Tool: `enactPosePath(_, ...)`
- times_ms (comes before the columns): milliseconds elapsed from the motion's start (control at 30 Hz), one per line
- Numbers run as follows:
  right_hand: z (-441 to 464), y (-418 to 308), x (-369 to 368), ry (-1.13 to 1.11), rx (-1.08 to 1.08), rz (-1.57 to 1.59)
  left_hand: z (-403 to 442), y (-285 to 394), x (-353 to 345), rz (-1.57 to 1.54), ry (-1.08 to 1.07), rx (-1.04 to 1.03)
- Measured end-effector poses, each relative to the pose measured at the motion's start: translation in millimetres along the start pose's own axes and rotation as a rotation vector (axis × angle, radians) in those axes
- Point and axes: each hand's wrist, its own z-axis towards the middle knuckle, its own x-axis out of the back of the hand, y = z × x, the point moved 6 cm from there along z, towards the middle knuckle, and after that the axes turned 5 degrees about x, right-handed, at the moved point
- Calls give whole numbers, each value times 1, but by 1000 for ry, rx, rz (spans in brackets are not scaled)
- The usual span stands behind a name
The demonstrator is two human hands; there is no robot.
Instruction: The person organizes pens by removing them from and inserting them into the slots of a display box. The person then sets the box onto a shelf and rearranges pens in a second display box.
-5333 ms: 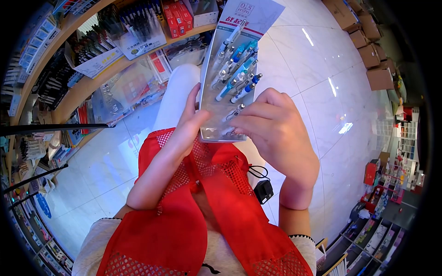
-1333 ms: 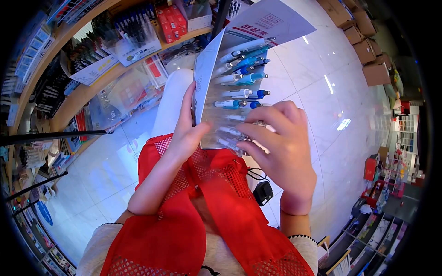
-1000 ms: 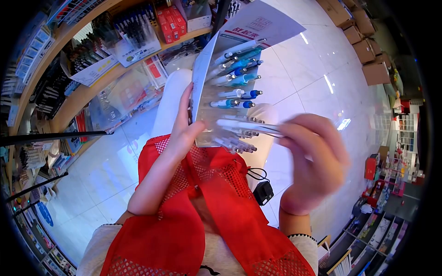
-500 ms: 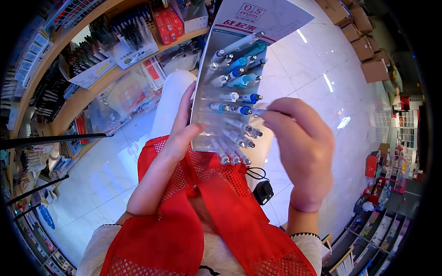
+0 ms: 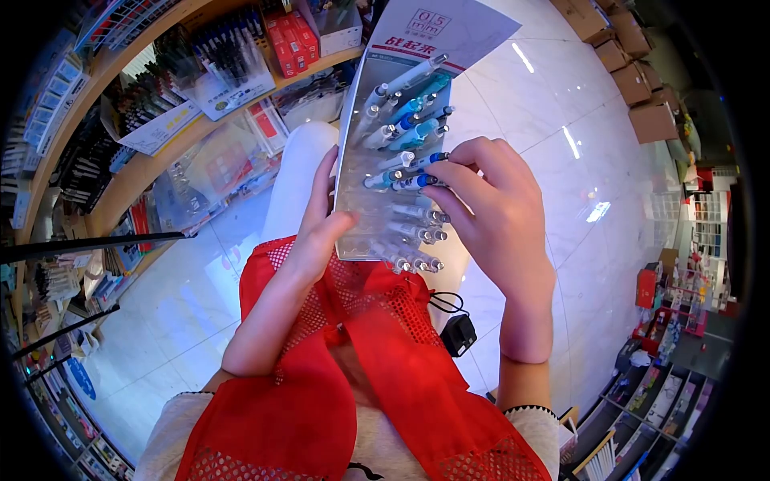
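My left hand (image 5: pixel 315 232) grips the side of a white display box (image 5: pixel 350 120), thumb over its near edge and fingers along its outer wall. Clear dividers inside hold several pens, their clicker ends pointing right. White and teal pens (image 5: pixel 417 104) lean in the far half; clear-barrelled pens (image 5: pixel 421 234) fill the near rows. At the box's right side, my right hand (image 5: pixel 497 212) has thumb and index finger closed around the end of a blue-and-white pen (image 5: pixel 411 183). Another blue-ended pen (image 5: pixel 425 162) lies right beside those fingertips. The fingers partly hide both pen ends.
Wooden shelves (image 5: pixel 152 172) on the left carry pen boxes, red boxes (image 5: pixel 293 44) and plastic-wrapped goods. Cardboard boxes (image 5: pixel 654 120) are stacked at upper right. A black adapter with a cable (image 5: pixel 459 335) is below the box. Compartment racks (image 5: pixel 658 401) stand at lower right.
My right hand has moved left and up, its fingertips now at the blue pens. The box has tilted slightly and shifted left at its far end. My left hand keeps its grip.
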Motion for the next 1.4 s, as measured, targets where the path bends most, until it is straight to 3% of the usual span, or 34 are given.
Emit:
enactPosePath(100,4,0,-1,-44,41,-23,-1,-3,2,5,12,24)
enactPosePath(400,-2,15,50,473,-231,422,3,-12,13,-9,46,19)
enactPosePath(600,-22,-11,41,523,-223,537,3,-7,8,33,103,-43)
enactPosePath(667,-20,-18,31,453,-113,425,4,-6,7,45,131,-70)
enactPosePath(800,-13,-29,9,340,-103,299,4,-4,2,-22,160,-64)
enactPosePath(1033,-14,-31,-23,278,-284,268,7,-7,5,-59,183,-110)
enactPosePath(1133,-11,-30,-27,161,-125,232,6,-7,6,-72,187,-95)
enactPosePath(1400,-5,-32,-39,-61,-116,86,5,-13,5,-89,210,-28)
